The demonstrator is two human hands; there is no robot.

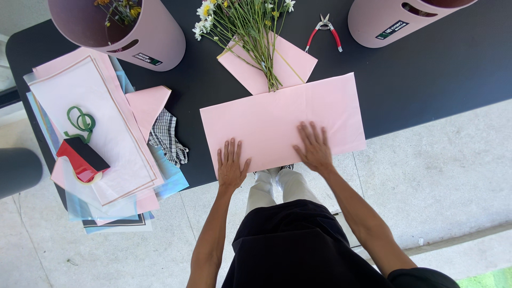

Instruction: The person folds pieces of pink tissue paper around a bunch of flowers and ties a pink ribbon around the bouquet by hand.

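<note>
A large pink paper sheet [277,114] lies flat on the black table [426,74], its near edge at the table's front. My left hand [231,164] presses flat on its near left part, fingers spread. My right hand [314,146] lies flat on the sheet's near middle, fingers apart. Beyond the sheet a bunch of white and yellow flowers [250,26] rests with its green stems on a smaller pink sheet [288,64]. Neither hand grips anything.
Red-handled shears [324,29] lie at the back. Two pink buckets [144,32] [394,18] stand at the back left and back right. At left is a stack of wrapping sheets [101,138] with green ribbon [80,122], a red-black tape dispenser [82,159] and a checked cloth [166,136].
</note>
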